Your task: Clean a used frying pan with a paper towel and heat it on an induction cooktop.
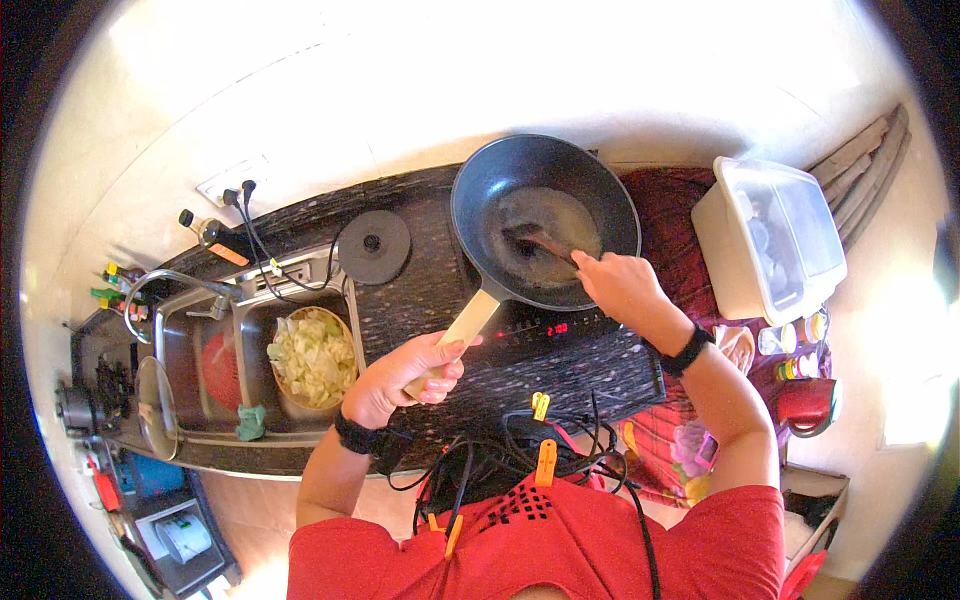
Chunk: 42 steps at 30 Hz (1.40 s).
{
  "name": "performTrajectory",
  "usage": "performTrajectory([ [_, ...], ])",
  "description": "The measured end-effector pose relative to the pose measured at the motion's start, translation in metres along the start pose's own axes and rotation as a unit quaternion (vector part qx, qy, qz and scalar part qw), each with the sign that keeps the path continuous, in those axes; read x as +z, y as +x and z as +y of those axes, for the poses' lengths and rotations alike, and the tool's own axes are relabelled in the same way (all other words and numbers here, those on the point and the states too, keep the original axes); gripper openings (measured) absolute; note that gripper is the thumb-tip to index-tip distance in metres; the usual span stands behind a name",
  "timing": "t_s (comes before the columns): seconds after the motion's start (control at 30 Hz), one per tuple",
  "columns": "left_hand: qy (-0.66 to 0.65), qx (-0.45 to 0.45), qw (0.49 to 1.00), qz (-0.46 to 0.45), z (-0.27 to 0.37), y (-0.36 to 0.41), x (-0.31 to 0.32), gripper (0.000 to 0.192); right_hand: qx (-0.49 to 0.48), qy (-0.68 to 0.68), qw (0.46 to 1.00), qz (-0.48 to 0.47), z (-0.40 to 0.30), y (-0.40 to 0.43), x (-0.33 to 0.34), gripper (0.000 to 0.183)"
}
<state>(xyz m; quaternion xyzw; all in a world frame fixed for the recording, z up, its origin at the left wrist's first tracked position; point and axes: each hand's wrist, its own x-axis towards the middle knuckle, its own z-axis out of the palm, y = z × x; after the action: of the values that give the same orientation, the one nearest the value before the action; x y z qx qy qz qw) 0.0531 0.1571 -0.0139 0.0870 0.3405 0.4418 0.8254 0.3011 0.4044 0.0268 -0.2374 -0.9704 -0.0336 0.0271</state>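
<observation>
My left hand grips the pale handle of a dark wok, which sits on an induction cooktop with lit red digits. In my right hand is a brown wooden spatula, its darker blade down inside the wok. A shallow pool of cloudy liquid covers the wok's bottom around that blade. To the left, a round basket full of cut pale cabbage stands in the right-hand sink basin.
A steel double sink with a curved tap is at left. An electric kettle base lies between sink and wok. At right stand a lidded plastic bin, several small jars and a red mug. Black cables hang before my chest.
</observation>
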Motion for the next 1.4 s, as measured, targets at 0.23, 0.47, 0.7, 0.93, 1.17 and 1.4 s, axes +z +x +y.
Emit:
performTrajectory([
  [0.23,0.005,0.002,1.000,0.003,-0.002,0.000,-0.004,0.059,0.003,0.004,0.999,-0.048,-0.009,0.032,0.011,0.022],
  [0.47,-0.003,0.012,1.000,0.021,-0.007,-0.002,-0.003,0.056,-0.029,-0.013,0.992,-0.121,-0.007,-0.038,-0.037,0.030],
  [0.7,-0.016,-0.002,1.000,0.020,-0.010,0.002,-0.009,0.056,0.003,-0.045,0.997,-0.068,0.022,-0.063,-0.029,0.028],
  [0.93,-0.011,0.011,1.000,0.008,-0.017,0.002,-0.017,0.057,0.023,-0.071,0.997,-0.024,0.032,-0.017,0.012,0.030],
  [1.17,-0.016,0.014,0.999,-0.029,-0.021,0.002,-0.029,0.057,0.004,-0.079,0.997,0.000,0.036,0.038,0.024,0.031],
  [1.4,-0.013,0.029,0.999,-0.033,-0.021,0.001,-0.034,0.057,0.011,-0.097,0.995,-0.021,0.045,0.025,0.022,0.028],
])
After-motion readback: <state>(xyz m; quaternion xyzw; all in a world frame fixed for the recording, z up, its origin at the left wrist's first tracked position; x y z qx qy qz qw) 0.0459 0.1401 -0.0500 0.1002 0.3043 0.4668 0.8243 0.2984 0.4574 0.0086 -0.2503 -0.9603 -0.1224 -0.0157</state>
